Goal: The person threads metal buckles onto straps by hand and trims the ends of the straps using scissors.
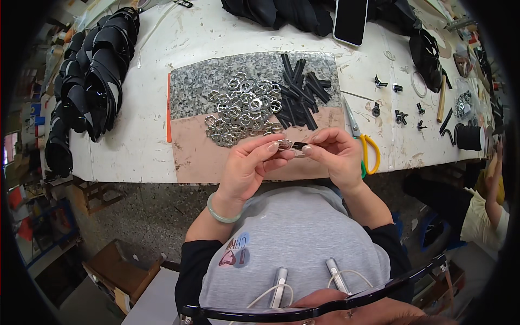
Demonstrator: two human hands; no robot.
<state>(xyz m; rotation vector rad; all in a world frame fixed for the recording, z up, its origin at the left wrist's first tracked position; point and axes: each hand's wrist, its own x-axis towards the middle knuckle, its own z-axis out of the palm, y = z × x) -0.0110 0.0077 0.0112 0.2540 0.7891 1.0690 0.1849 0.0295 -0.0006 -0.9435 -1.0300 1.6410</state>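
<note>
My left hand (pixel 250 164) pinches a small silver metal ring (pixel 285 144) between thumb and fingers, just above the board's near edge. Close beside it, my right hand (pixel 337 156) grips a short black strip (pixel 298 145) whose end meets the ring; whether it passes through, I cannot tell. Beyond my hands lies a heap of similar silver rings (pixel 246 108), on a board (pixel 192 151) that is part speckled grey, part pinkish. A pile of short black strips (pixel 299 89) rests to the right of the rings.
Scissors (pixel 369 149) with yellow and green handles lie right of the board. Small black pieces (pixel 401 117) are scattered further right, near a black spool (pixel 470 138). A phone (pixel 350 21) sits at the back. Stacked black pieces (pixel 103 76) stand left. Another person's arm (pixel 493 184) shows far right.
</note>
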